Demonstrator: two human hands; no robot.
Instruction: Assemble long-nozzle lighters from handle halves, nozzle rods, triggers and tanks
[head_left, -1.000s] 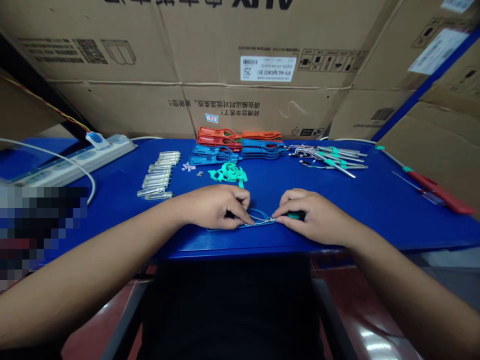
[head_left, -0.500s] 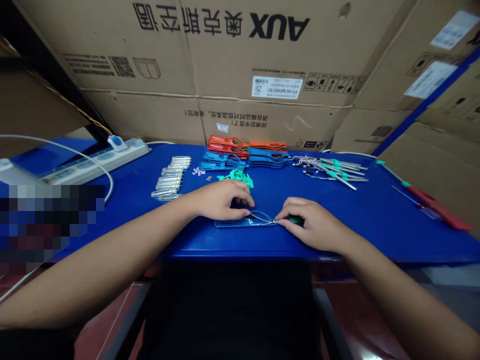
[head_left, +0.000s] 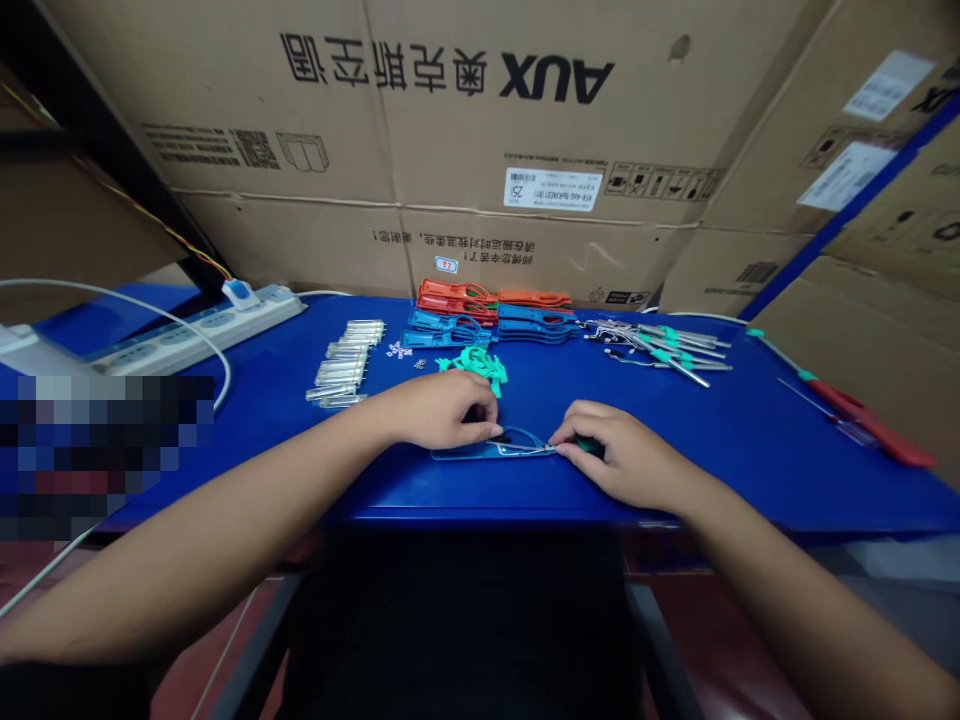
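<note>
A blue plastic shell (head_left: pixel 465 455) with an oval loop lies flat near the table's front edge, between my hands. Thin pale wire runs along it. My left hand (head_left: pixel 450 412) is over the shell's left part, thumb and forefinger pinched on the wire near the loop. At the shell's right end, my right hand (head_left: pixel 619 450) pinches the wire's other stretch beside a small dark piece. Something dark green shows under the right fingers; its kind is hidden. Just beyond my left hand lies a heap of green tabs (head_left: pixel 472 365).
Behind are stacked orange, red and blue shells (head_left: pixel 532 315). Clear tubes (head_left: pixel 345 360) lie left, beside tiny white pieces (head_left: pixel 399 350). Metal rods with wires (head_left: pixel 667 350) and a red-handled tool (head_left: pixel 870 420) lie right. A power strip (head_left: pixel 202 330) and cardboard (head_left: pixel 450 140) border the table.
My left thumb and forefinger have closed together over the wire, where they stood apart before. My right hand keeps nearly the same place. The camera view has shifted slightly.
</note>
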